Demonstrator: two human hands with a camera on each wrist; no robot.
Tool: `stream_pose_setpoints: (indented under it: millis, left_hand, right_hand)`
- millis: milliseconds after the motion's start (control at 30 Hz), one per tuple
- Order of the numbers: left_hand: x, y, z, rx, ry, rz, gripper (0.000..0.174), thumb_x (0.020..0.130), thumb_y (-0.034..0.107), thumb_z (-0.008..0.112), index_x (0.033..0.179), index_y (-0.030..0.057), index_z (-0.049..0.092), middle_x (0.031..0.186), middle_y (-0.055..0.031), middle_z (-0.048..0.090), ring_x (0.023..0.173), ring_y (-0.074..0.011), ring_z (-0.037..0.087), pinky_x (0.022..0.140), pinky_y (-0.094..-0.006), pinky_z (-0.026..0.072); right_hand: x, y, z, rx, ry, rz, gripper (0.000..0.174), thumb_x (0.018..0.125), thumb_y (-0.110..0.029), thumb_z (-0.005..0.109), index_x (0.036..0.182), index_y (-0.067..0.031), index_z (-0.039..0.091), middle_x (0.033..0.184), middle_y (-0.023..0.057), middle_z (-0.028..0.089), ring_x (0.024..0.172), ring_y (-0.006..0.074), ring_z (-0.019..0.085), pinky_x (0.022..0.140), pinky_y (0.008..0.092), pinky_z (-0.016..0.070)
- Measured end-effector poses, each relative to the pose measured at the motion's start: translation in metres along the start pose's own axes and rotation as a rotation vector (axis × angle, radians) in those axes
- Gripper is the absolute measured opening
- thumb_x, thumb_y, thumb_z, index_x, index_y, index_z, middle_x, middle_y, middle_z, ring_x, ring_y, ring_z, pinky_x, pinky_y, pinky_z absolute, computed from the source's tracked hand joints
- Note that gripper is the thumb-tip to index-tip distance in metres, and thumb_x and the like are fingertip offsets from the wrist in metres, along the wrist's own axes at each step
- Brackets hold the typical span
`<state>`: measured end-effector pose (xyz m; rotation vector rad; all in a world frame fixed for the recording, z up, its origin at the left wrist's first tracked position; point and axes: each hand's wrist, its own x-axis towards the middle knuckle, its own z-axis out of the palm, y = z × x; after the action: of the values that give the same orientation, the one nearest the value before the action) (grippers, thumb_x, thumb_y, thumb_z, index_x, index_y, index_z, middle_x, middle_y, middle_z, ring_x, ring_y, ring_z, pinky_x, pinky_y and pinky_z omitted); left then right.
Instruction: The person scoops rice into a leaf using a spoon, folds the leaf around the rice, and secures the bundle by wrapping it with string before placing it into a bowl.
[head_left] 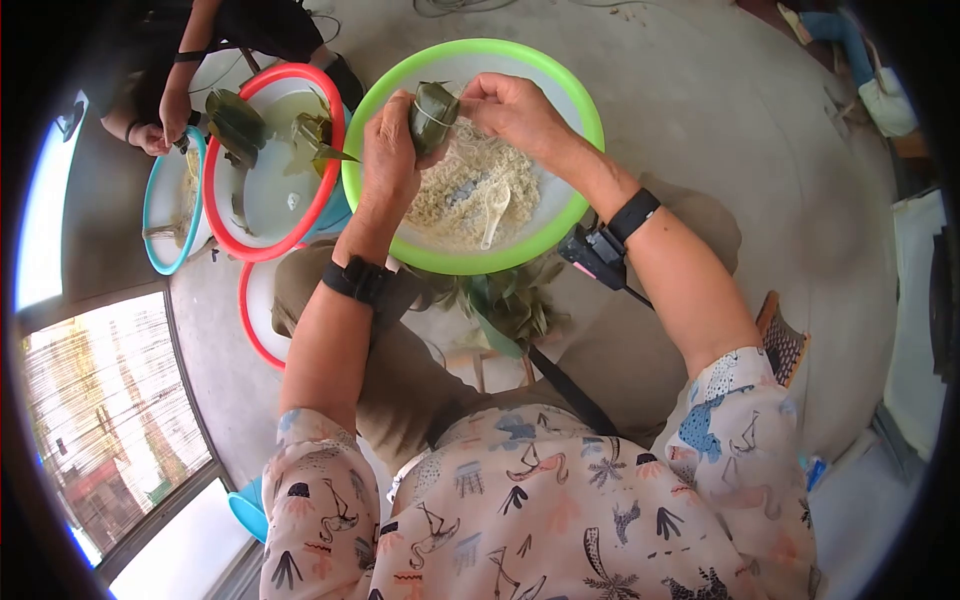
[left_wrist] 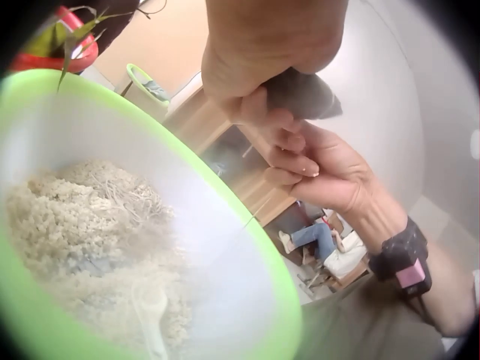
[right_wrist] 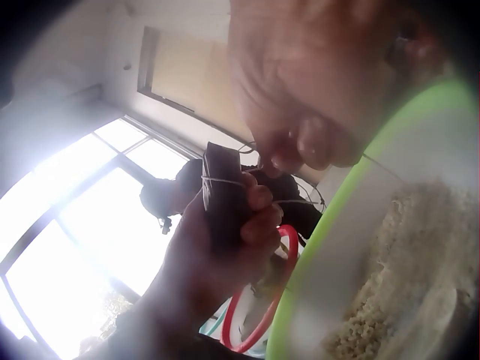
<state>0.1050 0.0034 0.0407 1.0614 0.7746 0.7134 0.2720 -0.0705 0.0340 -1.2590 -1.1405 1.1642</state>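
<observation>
My left hand (head_left: 388,150) grips a leaf-wrapped rice dumpling (head_left: 433,117) over the far left part of a green-rimmed basin (head_left: 362,190). A thin pale string (right_wrist: 223,181) runs around the dumpling's dark leaf, with loose loops beside it. Close on its right, my right hand (head_left: 520,113) pinches the string between thumb and fingers; a strand trails from this hand toward the basin in the right wrist view. Loose white rice (head_left: 445,210) fills the basin's bottom, and a white spoon (head_left: 493,215) lies in it.
A red-rimmed basin (head_left: 335,120) with liquid and green leaves (head_left: 236,128) stands at the left, beside a blue-rimmed basin (head_left: 150,215). Another person's hands (head_left: 165,130) work there. More leaves (head_left: 505,305) lie below the green basin, between the wearer's knees.
</observation>
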Motion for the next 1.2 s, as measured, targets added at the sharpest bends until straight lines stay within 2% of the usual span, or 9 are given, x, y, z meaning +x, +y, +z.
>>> stream_pose_setpoints:
  millis: [67,267,333,467,700,767,900,967,1200]
  left_hand:
    - [0.0,0.0,0.0,-0.018,0.064,-0.021,0.031,0.1,0.03,0.039,0.105,0.0023,0.054,0.086,-0.0098,0.061,0.069,-0.0202,0.063,0.055,-0.0275,0.0524]
    - [-0.01,0.006,0.001,0.164,-0.212,-0.04,0.033,0.1,0.032,0.042,0.108,0.0012,0.053,0.086,-0.0082,0.061,0.068,-0.0181,0.063,0.055,-0.0278,0.0509]
    - [-0.02,0.006,0.006,0.631,-0.327,0.436,0.038,0.101,0.034,0.043,0.109,-0.0011,0.054,0.084,-0.0075,0.06,0.068,-0.0162,0.063,0.054,-0.0274,0.0505]
    - [-0.021,0.008,0.012,0.367,-0.244,-0.01,0.043,0.101,0.039,0.042,0.105,-0.001,0.058,0.085,-0.0062,0.063,0.067,-0.0128,0.062,0.052,-0.025,0.0492]
    - [-0.002,0.004,-0.005,0.387,0.129,0.059,0.043,0.101,0.04,0.037,0.096,0.005,0.061,0.078,-0.0034,0.064,0.061,-0.009,0.059,0.05,-0.0208,0.0449]
    - [0.002,0.004,-0.011,0.351,0.141,0.089,0.043,0.101,0.04,0.037,0.097,0.005,0.061,0.078,-0.0034,0.064,0.06,-0.009,0.059,0.049,-0.0208,0.0446]
    - [-0.002,0.007,-0.009,0.343,0.112,0.103,0.044,0.101,0.041,0.037,0.099,0.0045,0.061,0.075,-0.0042,0.064,0.056,-0.0092,0.057,0.047,-0.0208,0.0436]
    - [-0.003,0.005,-0.003,0.35,0.108,0.11,0.044,0.101,0.041,0.037,0.099,0.0044,0.061,0.074,-0.0046,0.063,0.055,-0.0093,0.057,0.047,-0.0207,0.0434]
    - [-0.001,-0.002,0.004,0.392,0.097,0.13,0.044,0.101,0.043,0.04,0.102,0.0045,0.061,0.077,-0.0034,0.062,0.06,-0.0086,0.06,0.045,-0.0199,0.0434]
  right_hand:
    - [0.0,-0.002,0.008,-0.108,0.174,-0.114,0.015,0.088,-0.015,0.065,0.084,-0.0012,0.063,0.069,-0.0012,0.06,0.065,0.0045,0.052,0.058,0.0216,0.0397]
    - [0.007,-0.008,-0.013,-0.214,0.107,-0.218,0.015,0.09,-0.017,0.065,0.092,-0.0021,0.064,0.076,-0.0027,0.062,0.071,0.0023,0.054,0.063,0.0203,0.0443]
    - [0.004,-0.011,-0.012,-0.171,0.12,-0.249,0.014,0.089,-0.016,0.065,0.089,-0.0014,0.064,0.073,-0.002,0.061,0.068,0.003,0.053,0.061,0.0211,0.0435]
    - [0.006,-0.018,-0.015,-0.128,0.174,-0.315,0.015,0.087,-0.016,0.067,0.086,-0.0018,0.064,0.069,-0.0024,0.059,0.066,0.0028,0.051,0.06,0.0212,0.0423]
    - [-0.008,-0.042,-0.038,0.103,0.045,-0.136,0.016,0.087,-0.02,0.068,0.087,-0.0047,0.065,0.067,-0.0027,0.058,0.064,0.0038,0.052,0.06,0.0199,0.0425]
    - [-0.01,-0.03,-0.046,-0.113,-0.076,0.153,0.017,0.09,-0.022,0.065,0.092,-0.0057,0.067,0.077,-0.0038,0.06,0.068,0.0047,0.053,0.059,0.0184,0.0399]
    - [-0.02,-0.019,-0.036,-0.952,0.173,-0.036,0.017,0.09,-0.019,0.064,0.095,-0.0032,0.067,0.088,-0.0009,0.065,0.082,0.0094,0.059,0.07,0.0242,0.0471]
    - [-0.014,-0.02,-0.025,-0.388,0.152,-0.201,0.018,0.091,-0.015,0.061,0.101,-0.0023,0.067,0.1,0.0004,0.066,0.095,0.0122,0.06,0.084,0.0287,0.0484]
    - [-0.008,-0.019,0.002,0.024,0.087,-0.232,0.022,0.092,-0.01,0.056,0.109,-0.002,0.067,0.1,0.0029,0.068,0.09,0.0098,0.061,0.083,0.0263,0.0491]
